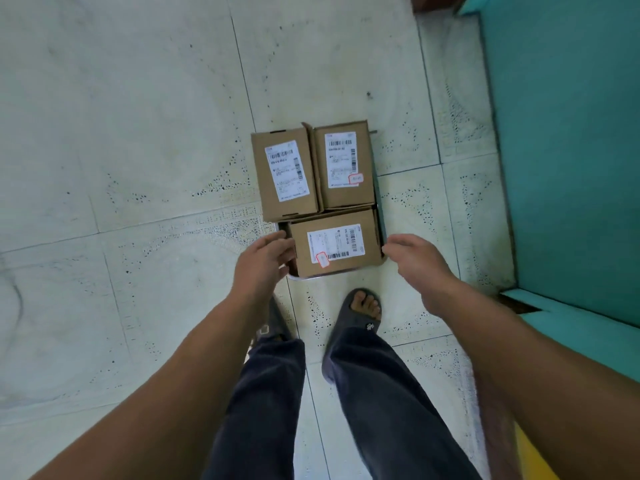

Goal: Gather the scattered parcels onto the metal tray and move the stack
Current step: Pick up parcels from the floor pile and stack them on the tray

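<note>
Three brown cardboard parcels with white labels sit packed together on a metal tray [308, 277] on the tiled floor. The far-left parcel [284, 174] and far-right parcel [344, 164] stand side by side, and the near parcel [335, 247] lies across in front of them. My left hand [261, 259] reaches to the tray's left side, fingers fairly straight against the near parcel's left end. At the tray's right rim my right hand [414, 259] has loosely curled fingers whose tips touch the rim. Neither hand visibly grips anything.
My two feet in dark slippers [360, 315] stand just behind the tray. A teal wall or door panel [568, 150] runs along the right, with a teal ledge near my right forearm. Pale floor tiles stretch to the left and ahead.
</note>
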The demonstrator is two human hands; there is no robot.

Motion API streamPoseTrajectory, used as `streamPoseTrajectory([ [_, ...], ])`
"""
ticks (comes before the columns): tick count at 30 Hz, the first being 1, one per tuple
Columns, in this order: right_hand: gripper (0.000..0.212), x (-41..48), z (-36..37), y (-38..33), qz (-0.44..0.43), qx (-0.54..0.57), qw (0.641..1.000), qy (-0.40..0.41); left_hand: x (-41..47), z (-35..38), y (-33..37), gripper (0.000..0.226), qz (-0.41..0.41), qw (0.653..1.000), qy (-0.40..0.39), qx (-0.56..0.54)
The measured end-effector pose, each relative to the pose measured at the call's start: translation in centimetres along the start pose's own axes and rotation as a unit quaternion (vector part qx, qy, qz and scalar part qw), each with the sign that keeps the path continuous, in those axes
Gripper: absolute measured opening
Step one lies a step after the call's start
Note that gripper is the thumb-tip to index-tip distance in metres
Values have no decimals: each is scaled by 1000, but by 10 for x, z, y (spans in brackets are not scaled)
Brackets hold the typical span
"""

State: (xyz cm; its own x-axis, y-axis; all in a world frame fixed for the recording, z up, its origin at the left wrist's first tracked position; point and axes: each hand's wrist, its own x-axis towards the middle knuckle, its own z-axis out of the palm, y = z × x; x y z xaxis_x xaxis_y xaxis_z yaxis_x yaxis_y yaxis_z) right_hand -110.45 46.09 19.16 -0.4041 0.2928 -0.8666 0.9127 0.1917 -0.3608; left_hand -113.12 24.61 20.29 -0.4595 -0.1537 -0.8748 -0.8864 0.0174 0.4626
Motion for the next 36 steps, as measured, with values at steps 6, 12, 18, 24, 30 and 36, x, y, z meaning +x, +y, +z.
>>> streamPoseTrajectory([
  [6, 35, -81, -27, -46, -26, 28, 999, 14, -80, -16, 62, 13, 60, 997, -39, -6],
  [12, 25, -189, -70, -83, -82, 70, 994, 16, -180, -24, 143, 16, 145, 985, -90, 8],
  [18, 23, -292, -120, -99, -112, 156, 980, 57, -295, -25, 200, 18, 232, 950, -169, 119],
  [24, 26, -348, -150, -118, -147, 225, 961, 71, -352, -18, 240, 19, 300, 922, -187, 159],
  [30, 26, -406, -169, -104, -167, 272, 939, 125, -402, -5, 253, 20, 338, 886, -246, 200],
  [36, 20, -446, -153, -85, -142, 372, 895, 201, -424, -3, 249, 20, 343, 824, -339, 298],
])
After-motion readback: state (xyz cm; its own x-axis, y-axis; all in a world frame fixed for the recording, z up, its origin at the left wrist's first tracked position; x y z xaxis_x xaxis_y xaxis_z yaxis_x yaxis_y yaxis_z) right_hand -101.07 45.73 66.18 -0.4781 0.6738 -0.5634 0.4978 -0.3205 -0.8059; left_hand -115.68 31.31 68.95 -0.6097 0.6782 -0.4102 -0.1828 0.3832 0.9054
